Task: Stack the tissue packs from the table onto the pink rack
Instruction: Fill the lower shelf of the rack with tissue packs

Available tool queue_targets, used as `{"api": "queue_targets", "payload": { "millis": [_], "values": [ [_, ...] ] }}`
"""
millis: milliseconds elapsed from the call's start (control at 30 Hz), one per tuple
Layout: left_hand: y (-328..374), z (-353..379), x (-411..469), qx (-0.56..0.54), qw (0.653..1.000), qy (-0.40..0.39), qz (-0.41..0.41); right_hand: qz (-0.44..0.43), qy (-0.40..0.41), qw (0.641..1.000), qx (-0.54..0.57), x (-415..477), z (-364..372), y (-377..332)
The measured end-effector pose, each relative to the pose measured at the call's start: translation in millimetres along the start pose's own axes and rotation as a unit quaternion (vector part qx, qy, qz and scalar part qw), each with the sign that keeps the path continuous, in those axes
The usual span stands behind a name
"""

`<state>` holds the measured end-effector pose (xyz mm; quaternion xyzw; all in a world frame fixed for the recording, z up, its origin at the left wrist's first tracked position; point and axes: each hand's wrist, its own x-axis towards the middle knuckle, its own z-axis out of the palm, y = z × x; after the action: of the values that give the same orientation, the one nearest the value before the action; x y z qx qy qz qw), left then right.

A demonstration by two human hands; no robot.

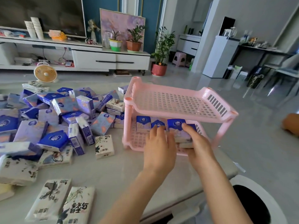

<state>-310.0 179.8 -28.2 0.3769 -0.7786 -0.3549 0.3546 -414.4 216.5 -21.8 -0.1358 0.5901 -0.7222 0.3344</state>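
Both hands reach into the lower tier of the pink rack [181,102], which stands on the right part of the bench [113,168]. The upper tier holds nothing.

The right hand [199,143] grips a blue and purple pack [177,129] at the front right of the lower tier. Its fingers [187,129] are curled round the pack, thumb on the near face. A second pack seems to lie under it, though the hand hides most of that one.

The left hand [159,143] is just beside the right, with its fingers [154,131] nearly straight and holding nothing. Their tips touch a middle pack [158,122] that stands in the lower tier. Whether they also touch the held pack cannot be told. Another standing pack [143,123] sits at the back left of the same tier, close to the middle one.

To the left of the rack, a loose pile [56,113] of blue and purple packs covers much of the bench. A few white packs [64,204] with ink drawings lie at the near left edge. Beyond the bench, a small fan [45,73] stands on the floor before a white cabinet [111,60].
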Motion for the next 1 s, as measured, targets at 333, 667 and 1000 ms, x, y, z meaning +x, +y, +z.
{"api": "queue_targets", "payload": {
  "millis": [333,667,1000],
  "values": [
    [-49,14,35,0.305,0.941,-0.134,0.061,-0.084,0.172,0.967,-0.169,62,17,19],
    [-54,17,34,0.339,0.922,-0.172,0.071,-0.099,0.198,0.884,-0.411,69,5,13],
    [-51,17,32,0.336,0.925,-0.165,0.066,-0.319,0.039,0.696,-0.643,33,-11,26]
  ]
}}
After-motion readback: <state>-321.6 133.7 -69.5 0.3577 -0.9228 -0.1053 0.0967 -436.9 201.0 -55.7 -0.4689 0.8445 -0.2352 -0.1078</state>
